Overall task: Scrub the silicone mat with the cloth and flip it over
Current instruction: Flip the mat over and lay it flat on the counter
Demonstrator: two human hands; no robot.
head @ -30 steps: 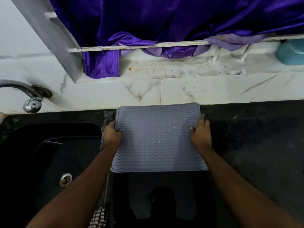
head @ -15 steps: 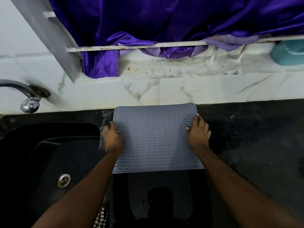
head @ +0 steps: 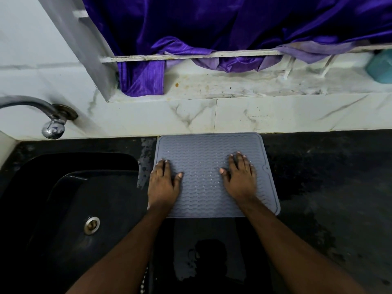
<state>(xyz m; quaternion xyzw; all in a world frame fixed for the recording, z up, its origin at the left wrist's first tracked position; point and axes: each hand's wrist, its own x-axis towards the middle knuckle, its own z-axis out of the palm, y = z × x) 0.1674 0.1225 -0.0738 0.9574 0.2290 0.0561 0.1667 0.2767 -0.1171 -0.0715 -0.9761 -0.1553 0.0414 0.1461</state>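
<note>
A grey silicone mat (head: pixel 203 166) with wavy ridges lies flat on the black counter (head: pixel 328 187), its far edge against the marble backsplash. My left hand (head: pixel 163 183) rests palm down on the mat's left edge, fingers straight. My right hand (head: pixel 240 177) lies flat on the mat's right half, fingers spread and straight. Neither hand holds anything. A checkered scrap at the bottom edge (head: pixel 144 281), partly hidden by my left arm, may be the cloth.
A black sink (head: pixel 70 209) with a metal drain (head: pixel 91 224) sits to the left, a chrome tap (head: pixel 53 124) above it. A purple curtain (head: pixel 212 28) hangs over the marble ledge. A teal container (head: pixel 381 68) stands far right. Wet patches mark the counter.
Both hands let go of the mat's side edges and now lie flat on top of it. The mat has settled flat on the counter against the backsplash.
</note>
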